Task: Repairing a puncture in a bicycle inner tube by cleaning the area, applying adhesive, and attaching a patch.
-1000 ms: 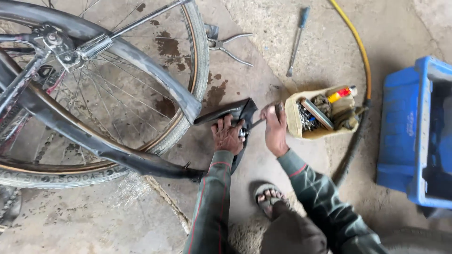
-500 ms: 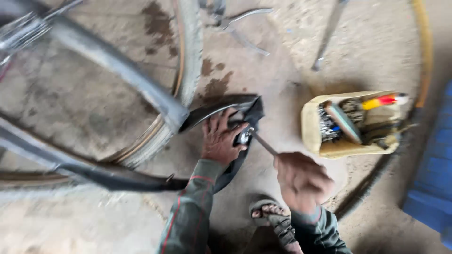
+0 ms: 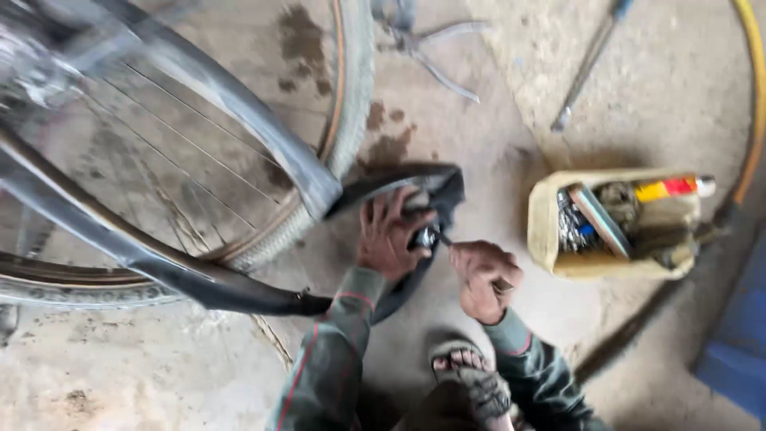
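Observation:
A black bicycle inner tube [image 3: 239,287] trails out of the wheel [image 3: 263,239] and lies folded on the concrete floor. My left hand [image 3: 391,235] presses flat on the folded tube end [image 3: 435,187], beside a small metal piece [image 3: 427,237]. My right hand [image 3: 483,279] is closed around a thin metal tool [image 3: 501,285] whose tip reaches that piece. The picture is blurred, so the tool's kind is unclear.
A yellow open box [image 3: 550,231] of small tools stands right of my hands. Pliers [image 3: 431,48] and a screwdriver [image 3: 586,68] lie farther off. A yellow hose [image 3: 754,104] curves at the right, a blue crate [image 3: 738,335] at lower right. My sandalled foot [image 3: 467,375] is below.
My right hand pulled back toward me, then returned to the metal piece with the tool. The camera moved closer and the view shifted left. My left hand stayed on the tube.

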